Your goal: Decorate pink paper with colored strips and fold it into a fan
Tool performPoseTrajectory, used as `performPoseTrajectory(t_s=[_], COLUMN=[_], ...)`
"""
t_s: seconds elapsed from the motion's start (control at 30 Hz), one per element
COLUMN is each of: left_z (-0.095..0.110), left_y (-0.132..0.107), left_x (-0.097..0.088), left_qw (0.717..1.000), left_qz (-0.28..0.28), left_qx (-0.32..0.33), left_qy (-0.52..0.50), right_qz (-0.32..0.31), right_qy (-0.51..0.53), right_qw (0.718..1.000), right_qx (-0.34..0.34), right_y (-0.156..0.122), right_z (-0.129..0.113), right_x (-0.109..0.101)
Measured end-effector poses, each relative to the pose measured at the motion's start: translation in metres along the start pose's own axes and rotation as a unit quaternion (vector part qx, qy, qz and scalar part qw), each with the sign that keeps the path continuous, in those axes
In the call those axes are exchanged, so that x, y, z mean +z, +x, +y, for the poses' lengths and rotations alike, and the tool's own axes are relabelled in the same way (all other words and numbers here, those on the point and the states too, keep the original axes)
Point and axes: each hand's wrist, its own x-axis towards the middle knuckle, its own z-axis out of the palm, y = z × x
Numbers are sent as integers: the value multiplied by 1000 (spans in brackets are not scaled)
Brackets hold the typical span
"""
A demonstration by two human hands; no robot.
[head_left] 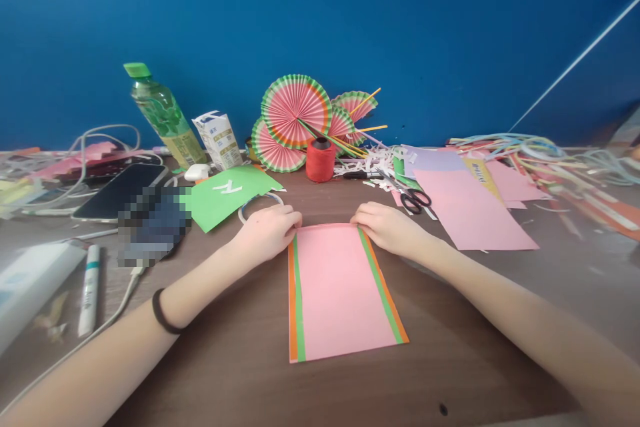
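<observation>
A pink sheet of paper [345, 293] with green and orange strips along both long sides lies on the brown table in front of me. My left hand [270, 230] is closed on its far left corner, fingertips pinching the edge. At the far right corner my right hand [385, 230] pinches the same edge. Between the two hands that edge shows a narrow raised band, like a small fold. The fingertips are partly hidden behind the knuckles.
Folded round paper fans [296, 110] stand at the back behind a red thread spool [320, 160]. Black-handled scissors [416, 201] and pink sheets [465, 213] lie right. Left are green paper [210, 207], a leaning bottle [165, 113], a carton [219, 140], a marker [90, 293] and cables.
</observation>
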Motion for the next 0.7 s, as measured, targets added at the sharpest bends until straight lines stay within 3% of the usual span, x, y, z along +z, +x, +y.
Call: performPoseTrajectory(t_s=[0.43, 0.7], left_z=[3, 5], left_y=[-1, -2], left_x=[1, 0], left_qw=[993, 990], left_qz=[41, 43], left_qx=[37, 37], left_qy=[102, 126], right_qz=[-26, 11], right_qy=[-110, -165], right_qw=[993, 986], right_qx=[18, -5], right_y=[-2, -1], right_z=[-12, -15], right_x=[-1, 5])
